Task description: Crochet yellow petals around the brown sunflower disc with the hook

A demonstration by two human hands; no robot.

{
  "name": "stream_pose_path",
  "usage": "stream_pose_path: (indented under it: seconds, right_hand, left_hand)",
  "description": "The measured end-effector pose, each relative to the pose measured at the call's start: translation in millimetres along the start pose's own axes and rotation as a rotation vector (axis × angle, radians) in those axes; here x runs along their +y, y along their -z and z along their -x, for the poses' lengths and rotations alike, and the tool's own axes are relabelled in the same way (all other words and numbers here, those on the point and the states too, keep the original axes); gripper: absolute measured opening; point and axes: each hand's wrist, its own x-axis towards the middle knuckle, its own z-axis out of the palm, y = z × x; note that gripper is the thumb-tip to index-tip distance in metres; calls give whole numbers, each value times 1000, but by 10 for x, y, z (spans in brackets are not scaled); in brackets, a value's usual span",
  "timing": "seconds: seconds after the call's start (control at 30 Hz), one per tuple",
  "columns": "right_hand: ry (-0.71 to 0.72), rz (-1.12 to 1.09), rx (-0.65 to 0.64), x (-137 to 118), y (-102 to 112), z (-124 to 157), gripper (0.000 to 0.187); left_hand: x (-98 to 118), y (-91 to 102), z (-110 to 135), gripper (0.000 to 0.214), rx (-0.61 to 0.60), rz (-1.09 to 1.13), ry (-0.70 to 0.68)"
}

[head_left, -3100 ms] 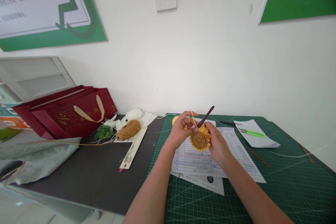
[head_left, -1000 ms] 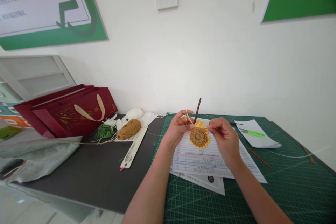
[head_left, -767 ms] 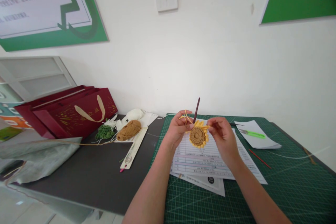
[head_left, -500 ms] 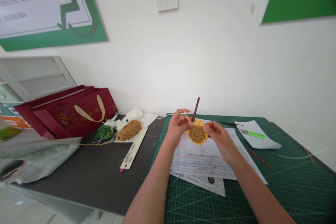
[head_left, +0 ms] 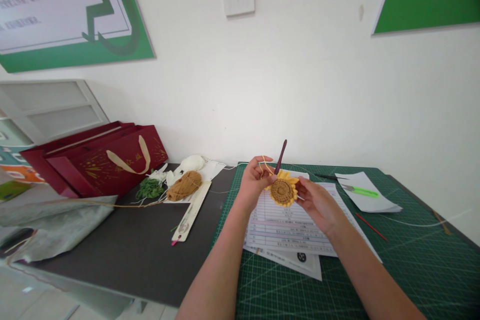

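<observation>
My left hand (head_left: 255, 178) is raised, with yellow yarn (head_left: 265, 165) looped over its fingers. It holds a dark purple crochet hook (head_left: 280, 156), which stands upright with its tip at the top of a crocheted sunflower (head_left: 283, 192). The sunflower has a brown round centre and yellow petals. My right hand (head_left: 315, 201) is at the flower's right edge, with its fingertips pinching the petals. The back of the flower is hidden.
Printed forms (head_left: 288, 237) lie under my hands on a green cutting mat (head_left: 412, 270). Green-handled snips (head_left: 360, 191) rest on white paper at right. A tan yarn ball (head_left: 184, 185), green yarn (head_left: 150, 188) and a red gift bag (head_left: 108, 162) stand on the dark table at left.
My right hand has slid from the top of the flower's centre to its right edge and lowered slightly. The flower has shifted a little right, and the hook stays upright.
</observation>
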Motion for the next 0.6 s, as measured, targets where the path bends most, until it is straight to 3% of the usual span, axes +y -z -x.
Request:
stream_pose_path:
  seconds: [0.4,0.6]
  right_hand:
    - [21,29,121,-2,-69,1,37]
    - [67,64,55,-36,-129,24,35]
  left_hand:
    - [-13,-61,-13,36,81,-139,-57]
    - [-5,-101,9,36,50,-185,-58]
